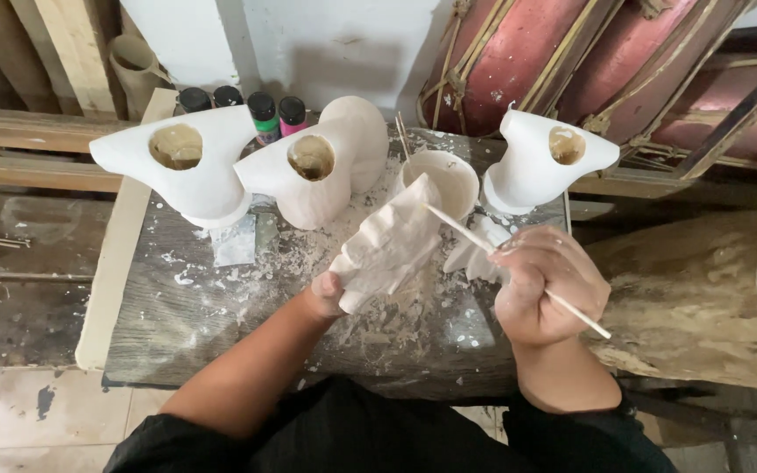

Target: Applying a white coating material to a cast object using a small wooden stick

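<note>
Left hand (326,293) is largely hidden behind the white plaster cast (387,245); only the thumb base is seen, fingers not visible. Front of the cast is turned away. Thin stick (519,271) is partly covered by the right hand (547,285). Paint bottles (265,116) are half concealed behind the white moulds (212,175). Red drums (571,61) are cut off at the top edge.

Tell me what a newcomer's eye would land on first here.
Probably the white ridged plaster piece at the centre, held up by the left hand over the plaster-spattered table, with the right hand pointing a thin stick at its top. Next, the three white hollow casts behind it: two at the left and one at the right, beside a white cup.
</note>
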